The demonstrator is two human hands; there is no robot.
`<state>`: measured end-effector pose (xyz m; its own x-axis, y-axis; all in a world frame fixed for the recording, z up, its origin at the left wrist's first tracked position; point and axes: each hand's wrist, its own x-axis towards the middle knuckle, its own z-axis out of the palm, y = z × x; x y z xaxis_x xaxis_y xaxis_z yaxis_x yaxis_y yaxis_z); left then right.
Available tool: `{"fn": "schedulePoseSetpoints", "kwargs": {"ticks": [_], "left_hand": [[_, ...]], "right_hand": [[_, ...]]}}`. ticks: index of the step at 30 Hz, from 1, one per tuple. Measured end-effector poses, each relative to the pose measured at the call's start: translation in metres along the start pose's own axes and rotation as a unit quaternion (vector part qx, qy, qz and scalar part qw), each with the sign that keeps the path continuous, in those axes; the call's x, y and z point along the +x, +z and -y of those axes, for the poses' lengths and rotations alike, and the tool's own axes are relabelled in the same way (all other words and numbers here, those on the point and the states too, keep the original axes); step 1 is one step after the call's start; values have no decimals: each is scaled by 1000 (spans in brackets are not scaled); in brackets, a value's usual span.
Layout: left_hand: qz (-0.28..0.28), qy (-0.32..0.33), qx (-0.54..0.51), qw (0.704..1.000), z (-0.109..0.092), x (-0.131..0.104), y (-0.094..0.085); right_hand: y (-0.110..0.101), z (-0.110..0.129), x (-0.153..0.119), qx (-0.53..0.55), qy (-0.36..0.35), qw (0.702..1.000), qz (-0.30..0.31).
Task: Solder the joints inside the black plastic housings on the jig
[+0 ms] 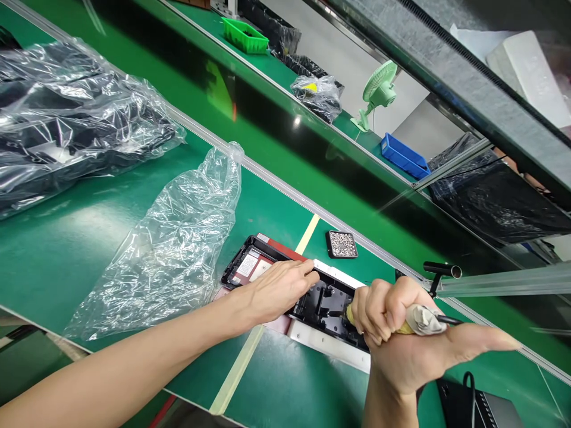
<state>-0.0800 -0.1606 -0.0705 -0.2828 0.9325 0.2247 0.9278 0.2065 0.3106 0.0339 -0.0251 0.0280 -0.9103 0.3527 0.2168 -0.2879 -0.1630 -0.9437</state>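
A long black plastic housing (pixel 316 302) lies in a white-and-red fixture (pixel 328 348) on the green bench. My left hand (pixel 283 288) reaches across the housing, its fingers bent and pressed together at the far edge; whether a small part sits under the fingertips is hidden. My right hand (pixel 392 321) is wrapped around an electric screwdriver (pixel 423 320) with a yellowish, taped grip and a black cord at its rear. The driver points down-left into the right part of the housing; its tip cannot be made out. Beyond the housing stands a small black tray of screws (pixel 342 244).
A crumpled clear plastic bag (pixel 173 238) lies left of the housing. Bagged black parts (pixel 80 119) fill the far left. A black holder (pixel 441 272) rises by the rail at right, and a black box (pixel 482 401) with a cable lies nearby. Beyond stand a blue bin (pixel 404 157) and a fan (pixel 379 89).
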Motion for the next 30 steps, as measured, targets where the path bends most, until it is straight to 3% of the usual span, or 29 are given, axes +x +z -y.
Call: {"fn": "schedulePoseSetpoints", "kwargs": {"ticks": [5, 10, 15, 21, 30], "left_hand": [[-7, 5, 9, 1000, 1, 1, 2], [-9, 7, 7, 1000, 2, 1, 3], [-3, -2, 6, 1000, 2, 1, 4], [-3, -6, -8, 1000, 3, 0, 4], [6, -13, -17, 1000, 2, 1, 3]], "right_hand": [[-9, 2, 0, -1, 22, 999, 24], [-4, 7, 0, -30, 27, 999, 12], [-6, 15, 1, -40, -9, 999, 20], [-16, 23, 4, -23, -54, 998, -20], [-9, 16, 4, -7, -9, 999, -30]]}}
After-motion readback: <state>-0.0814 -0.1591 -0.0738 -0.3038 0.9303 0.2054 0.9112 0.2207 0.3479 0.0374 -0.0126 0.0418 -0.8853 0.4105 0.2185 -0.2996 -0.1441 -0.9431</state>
